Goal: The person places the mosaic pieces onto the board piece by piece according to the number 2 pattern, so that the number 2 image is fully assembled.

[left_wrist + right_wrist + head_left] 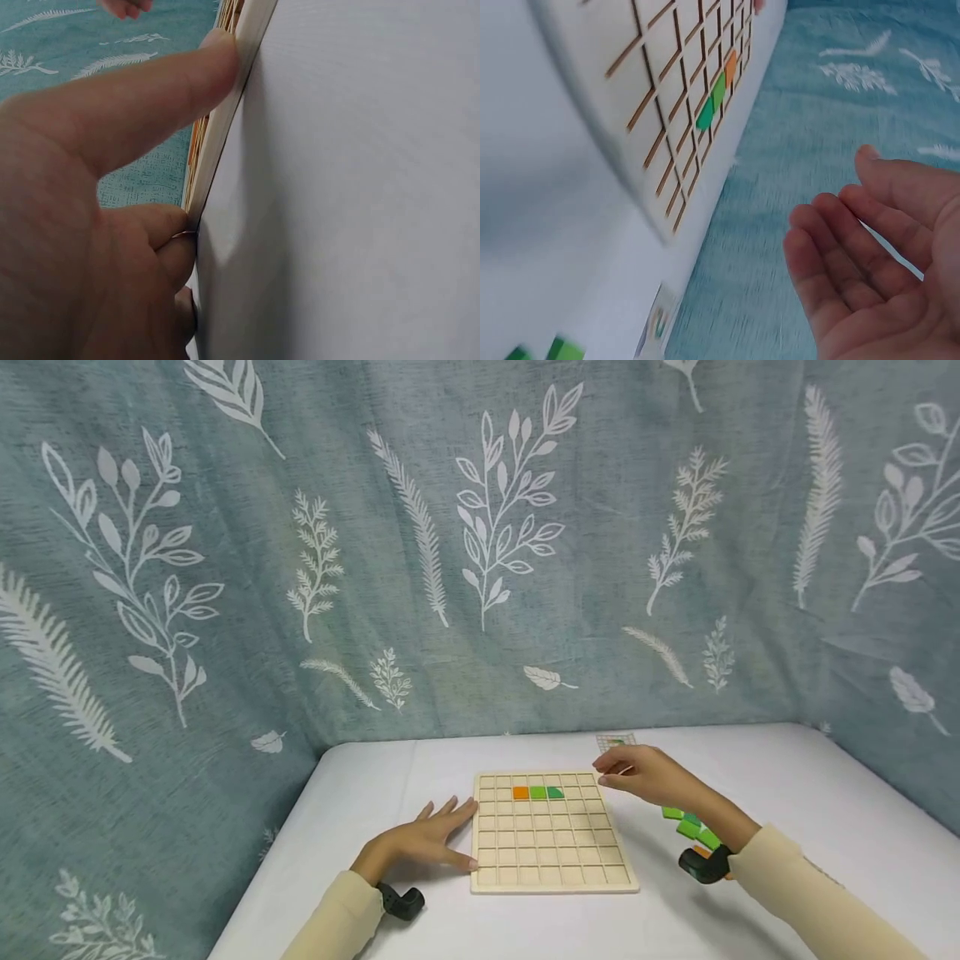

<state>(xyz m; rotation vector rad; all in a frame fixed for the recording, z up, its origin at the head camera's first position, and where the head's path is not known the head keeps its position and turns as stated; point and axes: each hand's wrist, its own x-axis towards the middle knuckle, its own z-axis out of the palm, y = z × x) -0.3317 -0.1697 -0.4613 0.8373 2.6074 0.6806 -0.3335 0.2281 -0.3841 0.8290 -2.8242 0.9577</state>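
Note:
A square wooden grid board (555, 888) lies on the white table. In its second row from the back sit an orange tile (521, 793), a light green tile (537, 792) and a darker green tile (555, 792) with one rounded corner, side by side. My left hand (420, 841) rests spread at the board's left side, thumb and fingertips touching the edge. My right hand (648, 774) hovers by the board's back right corner. Its fingers are loosely bent and, in the right wrist view, nothing lies in the palm (889, 300).
Several loose green tiles (687, 829) lie on the table right of the board, partly under my right forearm, with a bit of orange beside them. Behind the right hand is a small printed grid card (615, 741). A leaf-patterned blue-green curtain (480, 677) hangs around the table.

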